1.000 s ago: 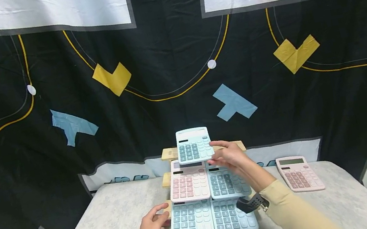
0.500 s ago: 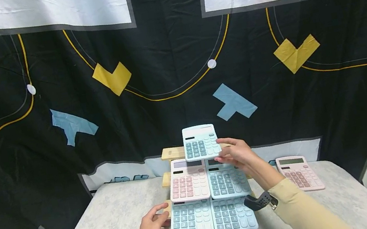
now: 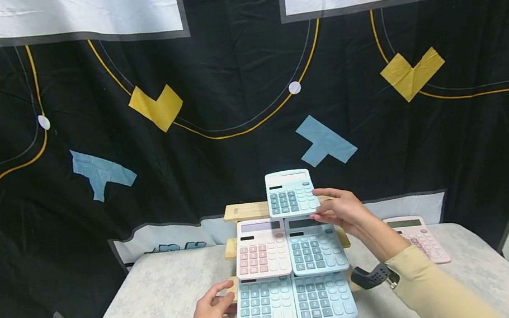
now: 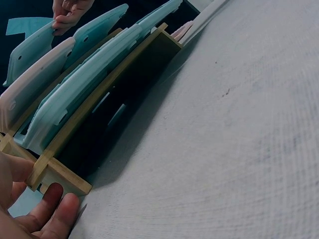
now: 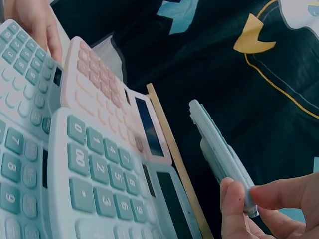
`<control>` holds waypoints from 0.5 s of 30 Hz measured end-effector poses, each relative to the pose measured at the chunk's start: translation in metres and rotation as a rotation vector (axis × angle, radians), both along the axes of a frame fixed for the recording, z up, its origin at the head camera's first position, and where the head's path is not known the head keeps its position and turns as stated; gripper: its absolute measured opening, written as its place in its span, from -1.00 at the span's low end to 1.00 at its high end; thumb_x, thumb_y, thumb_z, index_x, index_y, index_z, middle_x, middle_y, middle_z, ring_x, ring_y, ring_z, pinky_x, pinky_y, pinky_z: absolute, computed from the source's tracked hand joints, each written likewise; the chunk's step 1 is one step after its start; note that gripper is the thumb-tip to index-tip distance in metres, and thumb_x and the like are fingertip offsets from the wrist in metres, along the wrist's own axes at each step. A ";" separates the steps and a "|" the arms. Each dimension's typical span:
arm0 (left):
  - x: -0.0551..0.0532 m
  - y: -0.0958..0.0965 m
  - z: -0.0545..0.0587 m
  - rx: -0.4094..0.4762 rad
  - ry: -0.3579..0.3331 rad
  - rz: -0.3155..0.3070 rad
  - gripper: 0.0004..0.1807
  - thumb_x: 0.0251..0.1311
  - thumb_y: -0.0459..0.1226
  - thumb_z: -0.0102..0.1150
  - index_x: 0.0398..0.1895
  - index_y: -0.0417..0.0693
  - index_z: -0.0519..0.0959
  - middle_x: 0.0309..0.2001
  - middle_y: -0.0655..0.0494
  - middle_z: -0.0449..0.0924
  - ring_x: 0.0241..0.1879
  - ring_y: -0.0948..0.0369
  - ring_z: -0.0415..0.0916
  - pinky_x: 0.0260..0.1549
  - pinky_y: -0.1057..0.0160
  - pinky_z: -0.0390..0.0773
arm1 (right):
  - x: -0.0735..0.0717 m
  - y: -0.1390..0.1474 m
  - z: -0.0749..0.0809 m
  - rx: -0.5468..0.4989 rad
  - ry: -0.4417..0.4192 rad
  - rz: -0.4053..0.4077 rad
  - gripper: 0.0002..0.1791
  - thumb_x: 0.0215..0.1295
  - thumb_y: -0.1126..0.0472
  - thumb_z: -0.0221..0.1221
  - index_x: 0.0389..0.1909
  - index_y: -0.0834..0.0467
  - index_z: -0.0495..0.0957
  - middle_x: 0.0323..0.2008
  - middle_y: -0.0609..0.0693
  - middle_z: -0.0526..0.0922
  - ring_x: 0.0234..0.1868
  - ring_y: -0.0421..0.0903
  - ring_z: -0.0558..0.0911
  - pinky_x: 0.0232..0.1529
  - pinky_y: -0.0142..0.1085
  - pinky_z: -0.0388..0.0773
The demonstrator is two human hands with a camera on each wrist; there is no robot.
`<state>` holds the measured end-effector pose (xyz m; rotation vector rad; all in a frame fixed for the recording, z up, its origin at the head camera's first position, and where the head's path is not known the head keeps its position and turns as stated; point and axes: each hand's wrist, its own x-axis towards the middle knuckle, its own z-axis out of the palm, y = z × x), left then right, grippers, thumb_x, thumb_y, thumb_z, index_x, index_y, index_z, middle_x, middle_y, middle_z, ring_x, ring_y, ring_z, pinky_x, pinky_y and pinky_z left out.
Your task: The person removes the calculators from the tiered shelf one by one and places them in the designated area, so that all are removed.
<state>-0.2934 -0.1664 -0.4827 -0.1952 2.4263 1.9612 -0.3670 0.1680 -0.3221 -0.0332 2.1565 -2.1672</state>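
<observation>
My right hand pinches a light-blue calculator by its lower right edge, thumb and fingers on opposite faces. In the right wrist view this calculator is edge-on, apart from the rack. It is held above the top wooden bar of a tiered wooden rack. On the middle tier lean a pink calculator and a blue calculator. Two more blue calculators fill the bottom tier, one at left and one at right. My left hand grips the rack's lower left end.
Another pink calculator lies on the grey table at the right, partly behind the right forearm. A black cloth backdrop with tape marks hangs behind the table.
My right hand has carried the blue calculator to the right along the top of the rack, from its middle toward its right side. The left hand has stayed at the rack's end.
</observation>
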 end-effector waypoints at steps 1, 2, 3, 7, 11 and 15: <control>0.000 0.000 0.000 0.000 0.000 0.000 -0.52 0.42 -0.15 0.12 0.33 -0.12 0.46 -0.20 -0.01 0.68 -0.28 0.19 0.67 -0.34 0.14 0.70 | 0.000 0.002 0.000 -0.002 -0.003 0.000 -0.35 0.31 0.48 0.10 0.44 0.17 0.33 0.20 0.33 0.48 -0.16 0.06 0.78 -0.16 -0.35 0.71; 0.000 0.000 0.000 0.001 0.002 0.000 -0.52 0.42 -0.15 0.12 0.33 -0.12 0.46 -0.20 -0.01 0.68 -0.28 0.19 0.67 -0.34 0.14 0.70 | 0.000 0.004 0.000 -0.003 -0.005 0.000 -0.35 0.31 0.48 0.10 0.44 0.17 0.32 0.20 0.33 0.47 -0.17 0.05 0.78 -0.16 -0.36 0.71; 0.000 0.000 0.000 0.002 0.002 0.000 -0.52 0.42 -0.15 0.12 0.33 -0.12 0.46 -0.20 -0.01 0.68 -0.29 0.19 0.67 -0.34 0.14 0.70 | 0.001 0.007 0.001 -0.006 -0.010 -0.002 -0.34 0.31 0.48 0.10 0.44 0.17 0.32 0.21 0.33 0.46 -0.19 0.04 0.78 -0.16 -0.36 0.71; -0.001 0.000 -0.001 0.002 0.005 0.001 -0.53 0.42 -0.16 0.12 0.33 -0.12 0.46 -0.21 -0.01 0.68 -0.29 0.19 0.67 -0.34 0.14 0.70 | 0.001 0.015 0.001 -0.009 -0.022 -0.005 -0.33 0.31 0.48 0.10 0.45 0.17 0.32 0.23 0.32 0.41 -0.26 -0.05 0.76 -0.15 -0.37 0.71; -0.001 0.000 -0.002 0.000 0.007 0.002 -0.53 0.43 -0.16 0.12 0.33 -0.12 0.46 -0.21 -0.01 0.68 -0.29 0.19 0.67 -0.34 0.15 0.70 | 0.000 0.023 0.002 -0.004 -0.026 -0.007 -0.34 0.33 0.48 0.09 0.46 0.17 0.30 0.27 0.32 0.40 -0.25 -0.07 0.75 -0.13 -0.37 0.70; -0.001 0.000 -0.001 0.001 0.011 -0.002 -0.54 0.43 -0.16 0.12 0.32 -0.12 0.47 -0.22 -0.01 0.68 -0.29 0.18 0.67 -0.35 0.15 0.70 | 0.001 0.031 0.003 -0.009 -0.038 -0.007 -0.33 0.34 0.47 0.07 0.48 0.18 0.27 0.29 0.33 0.39 -0.21 -0.04 0.75 -0.10 -0.36 0.70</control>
